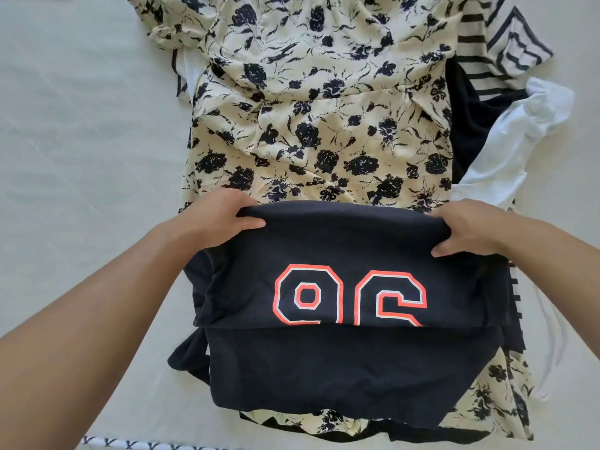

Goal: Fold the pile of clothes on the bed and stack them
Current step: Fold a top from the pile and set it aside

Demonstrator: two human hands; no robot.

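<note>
The navy T-shirt (341,319) lay at the 6 o'clock part of the view, on top of the other clothes on the bed (81,141). It carried an orange-and-white outlined numeral print (350,295) (seen upside down from the head camera). Its far portion was doubled toward the person, forming a fold edge that ran from 9 o'clock to 3 o'clock across the middle of the view.

The left hand (220,219) gripped the left end of that fold edge. Its thumb lay on top of the cloth, and the fingers curled under it, clamped on the navy T-shirt. The right hand (470,228) gripped the right end of the same edge, thumb below and fingers wrapped over the bunched cloth, likewise clamped on it.

A cream floral dress (318,108) lay spread beneath the navy T-shirt and extended toward 12 o'clock; more of it showed at 5 o'clock. A striped garment (496,37) lay at 1 o'clock, touching the dress. A white garment (519,131) and a dark garment (470,118) lay at 2 o'clock, just beside the dress. A patterned trim (130,444) showed at 7 o'clock along the lower border of the view.
</note>
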